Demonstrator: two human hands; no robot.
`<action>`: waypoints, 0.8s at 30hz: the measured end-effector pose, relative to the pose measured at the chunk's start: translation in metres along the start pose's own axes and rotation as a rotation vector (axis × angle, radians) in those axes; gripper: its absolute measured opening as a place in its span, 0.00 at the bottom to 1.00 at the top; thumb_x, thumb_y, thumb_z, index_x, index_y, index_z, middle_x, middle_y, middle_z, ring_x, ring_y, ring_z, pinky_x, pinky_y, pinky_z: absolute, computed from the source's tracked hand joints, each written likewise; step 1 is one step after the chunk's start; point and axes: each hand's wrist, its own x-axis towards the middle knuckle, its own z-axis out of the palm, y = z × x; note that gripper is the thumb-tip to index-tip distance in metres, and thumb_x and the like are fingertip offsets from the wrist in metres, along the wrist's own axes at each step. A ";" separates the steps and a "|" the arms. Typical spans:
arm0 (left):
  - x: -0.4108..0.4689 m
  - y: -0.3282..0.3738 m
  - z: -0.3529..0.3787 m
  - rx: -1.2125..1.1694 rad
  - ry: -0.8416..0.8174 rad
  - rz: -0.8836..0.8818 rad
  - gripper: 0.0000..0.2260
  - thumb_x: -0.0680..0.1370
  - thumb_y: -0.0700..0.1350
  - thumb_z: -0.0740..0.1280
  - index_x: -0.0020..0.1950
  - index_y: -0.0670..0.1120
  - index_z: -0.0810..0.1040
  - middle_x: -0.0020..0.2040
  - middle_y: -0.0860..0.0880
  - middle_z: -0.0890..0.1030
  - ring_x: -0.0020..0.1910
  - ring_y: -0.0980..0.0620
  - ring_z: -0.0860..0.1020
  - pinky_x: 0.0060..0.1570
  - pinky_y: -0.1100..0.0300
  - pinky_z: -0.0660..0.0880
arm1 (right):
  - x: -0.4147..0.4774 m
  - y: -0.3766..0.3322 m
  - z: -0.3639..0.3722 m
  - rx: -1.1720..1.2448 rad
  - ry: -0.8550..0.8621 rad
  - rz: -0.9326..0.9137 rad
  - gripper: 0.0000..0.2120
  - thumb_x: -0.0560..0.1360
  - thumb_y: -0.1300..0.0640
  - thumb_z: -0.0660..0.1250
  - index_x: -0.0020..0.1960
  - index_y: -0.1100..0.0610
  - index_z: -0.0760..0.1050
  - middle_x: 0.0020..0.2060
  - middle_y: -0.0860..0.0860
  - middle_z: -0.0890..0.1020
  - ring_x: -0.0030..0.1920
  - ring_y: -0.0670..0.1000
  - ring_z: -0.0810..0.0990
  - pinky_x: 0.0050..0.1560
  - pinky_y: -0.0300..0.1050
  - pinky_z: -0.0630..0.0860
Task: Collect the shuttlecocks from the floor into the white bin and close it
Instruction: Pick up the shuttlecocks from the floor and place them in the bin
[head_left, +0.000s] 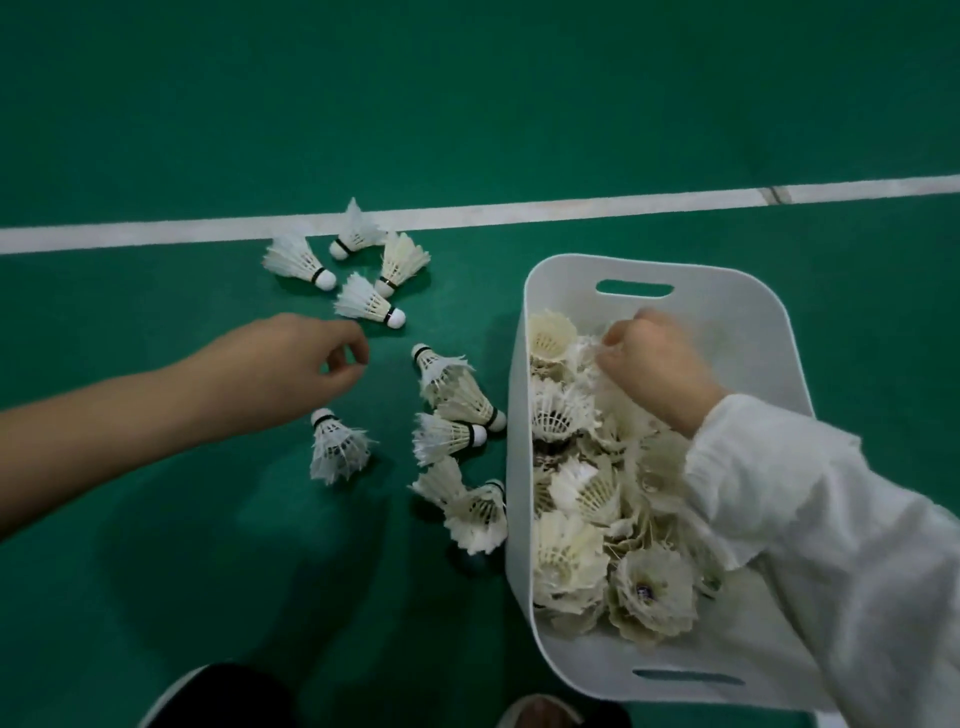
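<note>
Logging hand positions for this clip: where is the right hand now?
In the head view, the right hand is on the right side, inside the bin at its far end, over the shuttlecocks piled there.

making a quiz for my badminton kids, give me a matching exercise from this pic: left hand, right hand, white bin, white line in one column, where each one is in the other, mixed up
Column one
1 left hand
2 right hand
3 white bin
4 white line

Column two
A runs across the green floor, beyond the loose shuttlecocks
B over the shuttlecock pile inside the bin
C above the floor, among the loose shuttlecocks
D on the floor at the right, no lid on it

Pairs: 1-C, 2-B, 3-D, 4-A
</note>
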 end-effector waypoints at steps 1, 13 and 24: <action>-0.004 -0.005 0.008 -0.011 0.006 -0.005 0.07 0.76 0.51 0.60 0.53 0.55 0.73 0.47 0.55 0.80 0.42 0.51 0.77 0.47 0.55 0.75 | -0.004 -0.005 -0.012 -0.008 0.018 -0.031 0.11 0.76 0.56 0.61 0.53 0.59 0.77 0.50 0.57 0.76 0.53 0.58 0.74 0.55 0.50 0.71; -0.013 -0.055 0.100 0.134 0.000 -0.129 0.21 0.75 0.59 0.59 0.62 0.48 0.65 0.56 0.45 0.75 0.53 0.42 0.76 0.44 0.51 0.73 | -0.056 -0.180 0.012 -0.047 -0.375 -0.461 0.14 0.76 0.57 0.60 0.62 0.56 0.71 0.57 0.54 0.75 0.57 0.54 0.74 0.55 0.44 0.68; -0.007 -0.081 0.103 -0.477 0.211 -0.118 0.13 0.78 0.45 0.61 0.34 0.46 0.66 0.28 0.49 0.69 0.31 0.46 0.69 0.31 0.55 0.61 | -0.024 -0.221 0.097 0.221 -0.401 -0.155 0.10 0.78 0.54 0.57 0.50 0.61 0.71 0.48 0.61 0.79 0.50 0.61 0.78 0.44 0.46 0.68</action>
